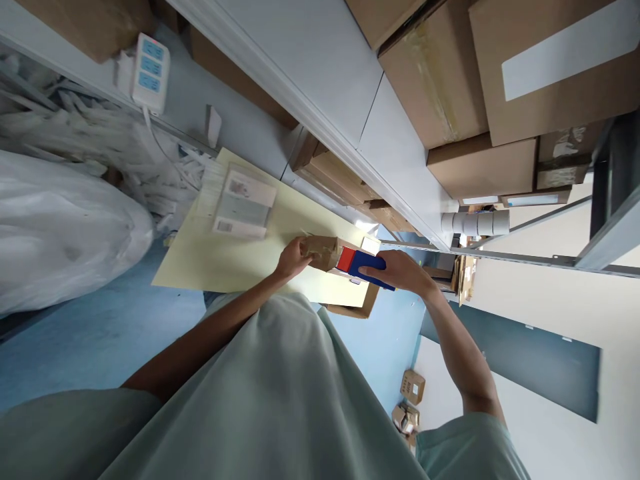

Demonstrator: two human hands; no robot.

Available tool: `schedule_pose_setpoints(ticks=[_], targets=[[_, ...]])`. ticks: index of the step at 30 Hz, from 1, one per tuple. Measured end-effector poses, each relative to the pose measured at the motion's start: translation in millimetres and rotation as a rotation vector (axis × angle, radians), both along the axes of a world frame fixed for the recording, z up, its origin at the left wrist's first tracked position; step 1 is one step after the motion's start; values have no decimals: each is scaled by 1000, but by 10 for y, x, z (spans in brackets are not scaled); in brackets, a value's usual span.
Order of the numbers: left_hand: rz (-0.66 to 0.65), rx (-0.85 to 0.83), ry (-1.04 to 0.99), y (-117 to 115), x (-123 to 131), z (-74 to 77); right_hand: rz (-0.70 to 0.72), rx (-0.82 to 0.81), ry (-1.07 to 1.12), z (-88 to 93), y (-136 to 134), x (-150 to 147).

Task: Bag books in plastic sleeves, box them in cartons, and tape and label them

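Note:
My left hand (pixel 294 259) is closed around the end of a small brown cardboard package (pixel 321 252), its fingers and thumb gripping the left side. My right hand (pixel 400 271) grips a flat blue-and-red box-like thing (pixel 367 264), with the thumb across its blue face. Its red end meets the right end of the brown package; whether it reaches inside, I cannot tell. Both are held over a pale yellow board (pixel 295 213). On that board, left of my left hand, lies a clear plastic packet with a printed picture (pixel 245 203).
A white power strip (pixel 151 73) with a cable sits at the upper left. A large white plastic bag (pixel 65 227) bulges at the left. Cardboard boxes (pixel 435 80) stand on the grey shelf (pixel 320 73) above, with tape rolls (pixel 475 223) at its end. An open carton (pixel 367 303) is below the board.

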State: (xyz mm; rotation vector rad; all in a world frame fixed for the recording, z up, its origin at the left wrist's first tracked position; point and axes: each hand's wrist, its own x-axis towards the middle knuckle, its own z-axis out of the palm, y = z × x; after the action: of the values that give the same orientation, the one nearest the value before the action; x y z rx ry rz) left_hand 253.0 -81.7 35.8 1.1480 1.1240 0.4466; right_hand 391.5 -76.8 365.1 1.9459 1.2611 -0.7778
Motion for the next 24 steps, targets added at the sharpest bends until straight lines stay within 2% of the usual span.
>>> schedule_pose_setpoints(ticks=[3,5,8,10,14,19,24], targets=[[-47,141,-181,-75,-57,145,44,-5,-41,2,-36,17],[-125,258,-299,-115,-70,283,55,-9,-49,-8,-63,32],[-269,390,-316,-115,-23,463,62,-10,-37,-27,-96,32],[-322,440,-282,-81,41,523,82,-4,-30,-36,-106,16],[-342,476,-225,-23,154,503,136,15,-61,-49,-112,-21],[-328,415,-130,-23,220,415,186,22,-102,-96,-131,16],[-360,412,-107,-21,270,423,195,51,-69,-122,-124,8]])
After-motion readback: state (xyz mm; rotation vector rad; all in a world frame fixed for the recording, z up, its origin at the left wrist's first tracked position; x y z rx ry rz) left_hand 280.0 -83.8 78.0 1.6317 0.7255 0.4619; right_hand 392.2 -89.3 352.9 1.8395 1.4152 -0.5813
